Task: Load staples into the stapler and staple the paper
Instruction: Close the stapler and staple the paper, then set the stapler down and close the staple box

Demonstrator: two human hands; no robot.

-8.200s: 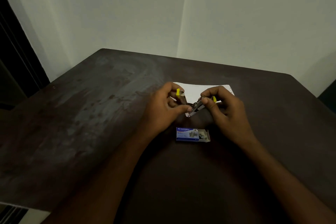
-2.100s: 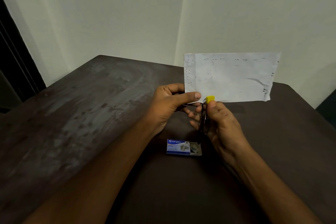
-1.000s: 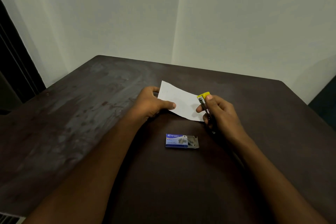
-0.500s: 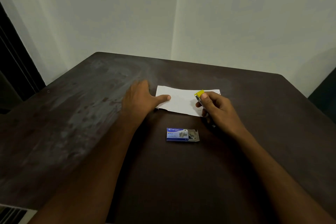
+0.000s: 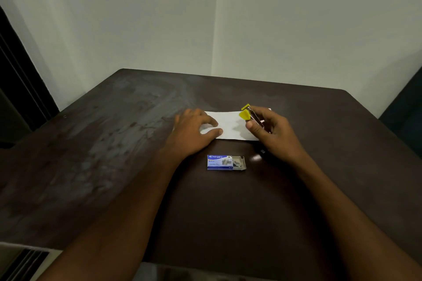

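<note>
Right hand (image 5: pixel 272 131) gripping stapler (image 5: pixel 250 115), paper (image 5: pixel 229 126) flat

The paper (image 5: pixel 228 124) now lies flat on the table (image 5: pixel 114 143); the stapler (image 5: pixel 250 115) has opened

Dark brown table (image 5: pixel 118 143), worn and smudged; bearing white paper (image 5: pixel 228 124) flat, blue staple box (image 5: pixel 225 162) just nearer, half-open.

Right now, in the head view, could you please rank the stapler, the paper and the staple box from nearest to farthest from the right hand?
1. stapler: held in the right hand.
2. paper: flat just under and left of it.
3. staple box: nearer the person, apart.
</note>
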